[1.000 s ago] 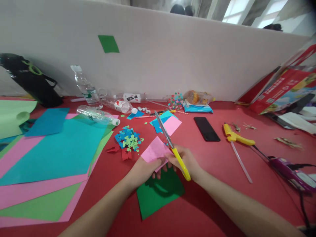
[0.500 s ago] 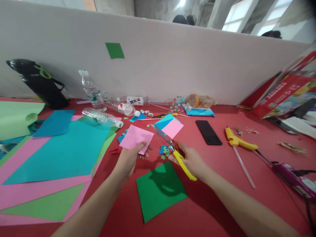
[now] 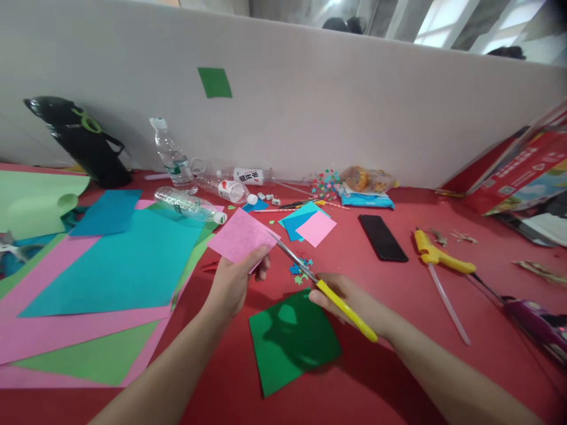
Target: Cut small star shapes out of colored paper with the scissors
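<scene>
My left hand [image 3: 237, 277] pinches a square of pink paper [image 3: 239, 233] by its lower right part, thumb on top. Yellow-handled scissors [image 3: 341, 307] are in the grip of my right hand [image 3: 348, 298], their blades pointing up and left. The blade tips meet the right corner of the pink paper; whether they cut into it I cannot tell. Below both hands a green square sheet [image 3: 295, 342] lies on the table, partly in shadow. Small blue and green paper stars [image 3: 301, 270] lie just behind the scissors.
Large coloured sheets [image 3: 115, 265] cover the left side. Plastic bottles [image 3: 175, 162] and a black flask [image 3: 84, 141] stand or lie along the white partition [image 3: 310, 106]. To the right are a phone [image 3: 382, 237], a yellow glue gun [image 3: 443, 257] with its cord, and a red box [image 3: 522, 168].
The scissors have swung round and their blades, apart before, now look closed together and touch the pink paper. My left hand has turned the paper slightly. The whole view has shifted a little.
</scene>
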`<action>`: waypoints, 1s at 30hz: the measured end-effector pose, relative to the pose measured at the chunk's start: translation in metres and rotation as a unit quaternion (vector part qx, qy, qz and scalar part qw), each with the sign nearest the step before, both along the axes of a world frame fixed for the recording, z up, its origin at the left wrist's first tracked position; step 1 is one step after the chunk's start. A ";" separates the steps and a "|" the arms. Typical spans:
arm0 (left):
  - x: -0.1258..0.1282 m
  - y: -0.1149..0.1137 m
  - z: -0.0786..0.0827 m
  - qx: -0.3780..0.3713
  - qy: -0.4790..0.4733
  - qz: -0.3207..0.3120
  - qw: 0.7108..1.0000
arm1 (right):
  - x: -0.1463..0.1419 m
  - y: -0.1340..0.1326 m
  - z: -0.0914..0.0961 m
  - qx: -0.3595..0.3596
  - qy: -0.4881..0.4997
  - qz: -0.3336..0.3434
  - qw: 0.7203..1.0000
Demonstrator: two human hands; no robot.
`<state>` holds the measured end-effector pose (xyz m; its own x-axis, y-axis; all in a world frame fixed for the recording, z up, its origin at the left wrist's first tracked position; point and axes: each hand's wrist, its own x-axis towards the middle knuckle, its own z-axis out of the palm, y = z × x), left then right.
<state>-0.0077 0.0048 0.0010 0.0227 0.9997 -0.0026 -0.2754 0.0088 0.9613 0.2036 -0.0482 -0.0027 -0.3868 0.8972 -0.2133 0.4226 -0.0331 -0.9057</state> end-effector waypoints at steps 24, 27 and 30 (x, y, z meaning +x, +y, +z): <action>0.000 -0.003 -0.002 0.002 0.011 -0.002 1.000 | -0.008 -0.005 -0.007 -0.098 0.083 -0.025 0.991; 0.000 -0.002 -0.003 -0.001 0.013 -0.003 1.000 | -0.006 -0.005 -0.008 -0.099 0.087 -0.018 0.991; 0.000 -0.002 -0.004 0.005 0.015 -0.008 1.000 | -0.005 -0.005 -0.008 -0.096 0.083 -0.015 0.992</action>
